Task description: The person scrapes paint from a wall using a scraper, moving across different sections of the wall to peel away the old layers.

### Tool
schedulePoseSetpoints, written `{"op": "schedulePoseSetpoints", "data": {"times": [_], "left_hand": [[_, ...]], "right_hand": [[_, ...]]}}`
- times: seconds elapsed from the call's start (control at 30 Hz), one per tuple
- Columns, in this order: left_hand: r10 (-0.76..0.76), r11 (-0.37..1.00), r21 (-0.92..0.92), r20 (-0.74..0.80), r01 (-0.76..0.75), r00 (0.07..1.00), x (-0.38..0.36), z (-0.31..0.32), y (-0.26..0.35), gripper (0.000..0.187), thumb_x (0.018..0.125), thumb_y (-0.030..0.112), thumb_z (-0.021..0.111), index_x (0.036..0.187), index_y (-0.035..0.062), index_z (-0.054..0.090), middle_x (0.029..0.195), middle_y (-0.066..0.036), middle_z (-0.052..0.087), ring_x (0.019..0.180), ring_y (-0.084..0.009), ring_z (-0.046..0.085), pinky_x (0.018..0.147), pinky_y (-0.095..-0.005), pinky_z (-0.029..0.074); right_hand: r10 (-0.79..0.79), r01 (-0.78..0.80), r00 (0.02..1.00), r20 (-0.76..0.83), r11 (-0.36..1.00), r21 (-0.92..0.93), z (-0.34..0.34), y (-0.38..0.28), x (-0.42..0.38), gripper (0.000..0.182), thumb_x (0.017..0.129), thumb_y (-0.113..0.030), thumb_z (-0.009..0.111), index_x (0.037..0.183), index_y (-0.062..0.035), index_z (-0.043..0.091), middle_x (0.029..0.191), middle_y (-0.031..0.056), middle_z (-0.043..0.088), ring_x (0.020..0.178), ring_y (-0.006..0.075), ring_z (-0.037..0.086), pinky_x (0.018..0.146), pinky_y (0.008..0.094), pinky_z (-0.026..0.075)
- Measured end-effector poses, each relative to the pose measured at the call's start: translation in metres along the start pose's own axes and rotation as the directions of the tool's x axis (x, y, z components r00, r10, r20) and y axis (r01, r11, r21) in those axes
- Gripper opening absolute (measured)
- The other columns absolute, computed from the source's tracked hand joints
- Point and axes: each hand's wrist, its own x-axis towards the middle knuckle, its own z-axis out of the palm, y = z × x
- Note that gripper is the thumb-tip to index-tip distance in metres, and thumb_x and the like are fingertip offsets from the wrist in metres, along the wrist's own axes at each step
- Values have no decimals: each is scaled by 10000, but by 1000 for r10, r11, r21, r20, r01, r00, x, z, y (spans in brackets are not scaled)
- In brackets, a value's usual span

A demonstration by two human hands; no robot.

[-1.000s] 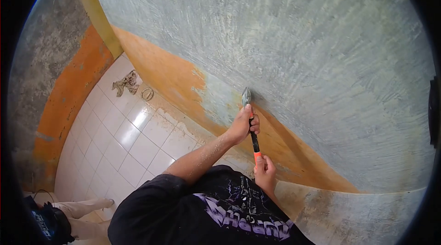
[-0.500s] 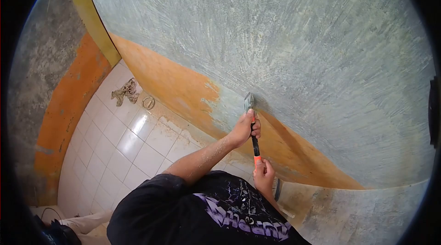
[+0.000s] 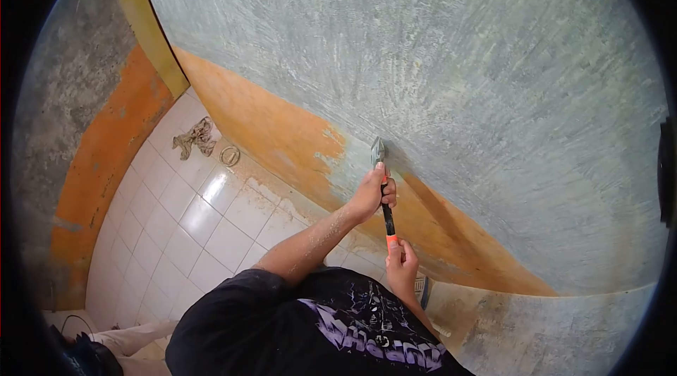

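Both of my hands hold one long-handled scraper (image 3: 387,219) with a black and orange handle. My left hand (image 3: 368,194) is closed around its upper part, just below the metal head. Dust speckles the left forearm. My right hand (image 3: 402,267) grips the orange lower end of the handle. The scraper's head is against the wall (image 3: 451,80), near where the scratched grey-green surface meets the orange band (image 3: 261,122). Whether the blade edge is touching the wall cannot be made out. A pale patch interrupts the orange beside the head.
White floor tiles (image 3: 201,221) lie below on the left, with crumbs of debris along the wall's foot. A crumpled rag (image 3: 194,139) and a ring-shaped roll (image 3: 229,156) lie there. A yellow frame edge (image 3: 151,30) borders the wall. Another person's leg (image 3: 134,339) shows at lower left.
The scraper's head and both hands have shifted slightly up and left in view. The camera view has also shifted a little. The grip is the same.
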Motion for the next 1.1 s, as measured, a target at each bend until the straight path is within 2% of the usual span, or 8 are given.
{"op": "schedulePoseSetpoints", "data": {"times": [0.2,0.3,0.47,0.57,0.67,0.77,0.87,1.1], "left_hand": [[39,999,-12,-31,-40,999,2,-13,17,359,1051,491,327,973,142,360,656,-4,340,524,-115,357,557,-325,412],[91,995,-33,-140,-96,986,7,-23,42,360,1046,505,338,948,160,371,641,13,311,515,-109,311,557,-325,368],[95,995,-17,-111,-97,989,5,-44,70,366,1045,511,335,945,161,371,639,17,304,519,-107,307,568,-315,363],[90,995,-35,-103,-94,991,3,-46,70,367,1045,514,338,948,161,372,637,20,299,521,-103,301,574,-310,360],[82,995,-51,-86,-86,993,0,-36,70,371,1043,515,346,940,159,375,639,17,299,521,-98,295,572,-306,354],[54,994,-90,-23,-56,998,-4,-27,55,373,1042,514,351,932,159,378,640,17,301,520,-96,292,563,-301,346],[31,993,-109,-33,-35,999,-5,-13,39,374,1041,517,352,926,162,377,640,19,304,519,-96,288,554,-297,339],[94,993,-58,-107,-101,990,1,-14,43,377,1040,525,344,924,167,371,642,18,307,520,-96,286,553,-299,341]], "right_hand": [[-9,9,999,34,1000,-7,17,-14,7,374,983,-349,608,1049,17,640,589,-40,472,508,42,419,467,239,312],[-46,49,998,49,998,-46,34,-30,21,367,983,-343,608,1043,17,641,584,-38,474,502,42,414,460,245,306],[-93,103,991,93,989,-105,67,-25,33,362,987,-340,601,1040,16,637,582,-40,480,489,41,405,459,243,299],[-33,33,994,108,999,8,68,-29,32,330,997,-320,583,1048,4,616,574,-30,486,466,47,409,437,238,307],[-11,-77,957,291,954,291,57,-26,29,301,1010,-298,557,1114,-16,564,594,4,503,434,66,421,400,234,328],[54,-245,916,398,860,448,40,-26,13,289,1018,-285,536,1185,-51,509,616,36,504,401,85,419,358,231,332],[77,-330,878,472,811,482,17,-11,11,293,1023,-291,523,1224,-82,478,637,45,498,386,88,404,342,223,314],[113,-313,874,472,875,370,15,-26,27,275,1033,-303,494,1213,-96,485,630,32,474,382,67,353,333,219,293]]}}
